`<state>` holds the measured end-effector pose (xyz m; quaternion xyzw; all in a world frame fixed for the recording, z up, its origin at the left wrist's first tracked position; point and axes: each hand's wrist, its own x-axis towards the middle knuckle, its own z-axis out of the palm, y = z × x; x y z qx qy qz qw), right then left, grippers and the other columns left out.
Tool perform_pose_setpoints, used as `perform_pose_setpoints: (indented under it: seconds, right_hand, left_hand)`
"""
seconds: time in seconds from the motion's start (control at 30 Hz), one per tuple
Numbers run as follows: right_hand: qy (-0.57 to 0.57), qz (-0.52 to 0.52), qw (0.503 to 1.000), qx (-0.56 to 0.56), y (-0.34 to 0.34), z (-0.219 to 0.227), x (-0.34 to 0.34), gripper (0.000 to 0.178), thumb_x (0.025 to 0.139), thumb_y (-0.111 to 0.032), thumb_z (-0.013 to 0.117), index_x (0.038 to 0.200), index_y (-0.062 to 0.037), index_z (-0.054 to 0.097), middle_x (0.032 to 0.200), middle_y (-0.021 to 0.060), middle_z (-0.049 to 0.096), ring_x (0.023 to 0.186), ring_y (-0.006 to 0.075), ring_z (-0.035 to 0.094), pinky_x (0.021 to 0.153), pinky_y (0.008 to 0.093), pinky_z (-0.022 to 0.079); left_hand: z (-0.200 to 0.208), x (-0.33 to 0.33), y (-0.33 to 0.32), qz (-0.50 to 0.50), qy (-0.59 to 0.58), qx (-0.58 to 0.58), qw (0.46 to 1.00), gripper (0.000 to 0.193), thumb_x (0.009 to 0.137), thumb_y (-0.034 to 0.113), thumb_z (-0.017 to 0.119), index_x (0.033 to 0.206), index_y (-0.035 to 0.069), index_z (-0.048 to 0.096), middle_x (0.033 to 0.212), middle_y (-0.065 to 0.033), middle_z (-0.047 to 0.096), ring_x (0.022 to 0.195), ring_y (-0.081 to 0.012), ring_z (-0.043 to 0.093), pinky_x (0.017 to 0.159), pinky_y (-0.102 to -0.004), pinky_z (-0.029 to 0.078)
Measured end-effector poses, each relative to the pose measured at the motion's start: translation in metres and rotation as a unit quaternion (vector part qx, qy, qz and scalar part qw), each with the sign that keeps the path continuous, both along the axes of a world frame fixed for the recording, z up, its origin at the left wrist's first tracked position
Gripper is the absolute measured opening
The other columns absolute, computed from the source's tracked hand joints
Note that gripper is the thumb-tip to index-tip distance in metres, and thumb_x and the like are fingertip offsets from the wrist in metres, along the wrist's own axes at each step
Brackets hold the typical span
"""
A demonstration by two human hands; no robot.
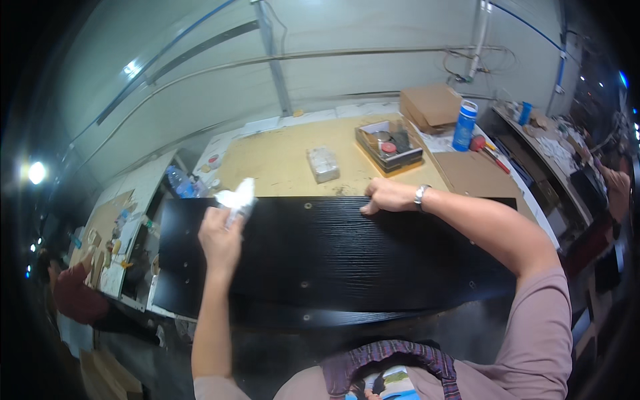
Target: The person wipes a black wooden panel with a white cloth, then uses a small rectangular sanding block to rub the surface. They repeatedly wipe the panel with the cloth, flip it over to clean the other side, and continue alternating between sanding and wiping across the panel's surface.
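A long black wood-grained panel (pixel 347 260) with several small round holes or fittings lies across the near part of the workbench. Near the panel's far left edge, my left hand (pixel 221 233) is closed on a crumpled white cloth (pixel 239 198). My right hand (pixel 388 196), with a metal watch or bracelet at its wrist, rests at the far edge of the panel. Its fingers curl over that edge and its thumb lies on the black surface.
Beyond the panel sit a pale wrapped block (pixel 323 165) and an open box (pixel 390 145) of small items. A cardboard box (pixel 430 108), a blue bottle (pixel 465 127) and a red-handled tool (pixel 490 155) stand farther right. Other people (pixel 79 293) work at side benches.
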<state>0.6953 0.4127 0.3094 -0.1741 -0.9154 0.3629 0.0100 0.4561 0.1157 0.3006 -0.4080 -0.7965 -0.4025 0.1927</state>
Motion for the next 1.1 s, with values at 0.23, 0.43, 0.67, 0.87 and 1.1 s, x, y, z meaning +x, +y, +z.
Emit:
perform_pose_setpoints:
  seconds: [0.23,0.43,0.67,0.87,1.1]
  right_hand:
    - [-0.129,0.008,0.992,0.001,-0.006,0.018,-0.017,0.046,0.087,-0.028,0.079,0.108,0.0114,0.071,0.11,0.0229,0.071,0.102,0.0316,0.068,0.09,0.0422,0.053]
    - [-0.107,0.037,0.993,0.028,-0.013,0.029,-0.011,0.04,0.091,-0.029,0.077,0.094,0.0104,0.072,0.094,0.0241,0.07,0.089,0.0336,0.065,0.085,0.0435,0.049]
    - [-0.071,0.049,0.993,0.079,-0.012,0.018,-0.014,0.044,0.092,-0.032,0.076,0.091,0.0115,0.07,0.088,0.0248,0.07,0.086,0.034,0.066,0.084,0.0449,0.05]
    - [-0.041,0.113,0.985,0.124,-0.005,0.005,-0.012,0.056,0.096,-0.045,0.068,0.069,0.005,0.065,0.065,0.0193,0.059,0.064,0.0319,0.058,0.069,0.0471,0.049]
    - [-0.031,-0.048,0.997,0.057,-0.016,0.001,0.001,0.057,0.098,-0.042,0.059,0.079,0.0119,0.06,0.061,0.0153,0.054,0.061,0.022,0.056,0.065,0.045,0.046]
  left_hand:
    - [-0.053,0.249,0.113,-0.453,0.165,0.015,0.876,0.017,0.077,0.01,0.073,0.093,0.007,0.073,0.112,-0.0095,0.065,0.107,-0.0333,0.059,0.095,-0.0512,0.044]
    - [-0.087,0.407,0.109,-0.838,-0.116,-0.182,0.5,0.02,0.084,0.015,0.07,0.099,0.004,0.075,0.102,-0.0215,0.069,0.096,-0.0417,0.067,0.085,-0.0491,0.054]
    - [-0.02,0.333,0.167,-0.644,-0.115,-0.012,0.756,0.016,0.086,0.018,0.07,0.094,0.005,0.073,0.093,-0.0167,0.071,0.091,-0.0344,0.069,0.08,-0.0451,0.055]
    - [-0.077,0.317,0.129,-0.608,0.219,0.038,0.762,0.017,0.081,0.015,0.067,0.097,0.008,0.067,0.106,-0.0101,0.066,0.115,-0.0271,0.063,0.109,-0.0518,0.042]
    - [-0.071,0.108,-0.027,-0.194,0.218,-0.031,0.956,0.026,0.076,0.014,0.074,0.101,0.012,0.067,0.108,-0.0085,0.07,0.112,-0.029,0.064,0.102,-0.0569,0.039]
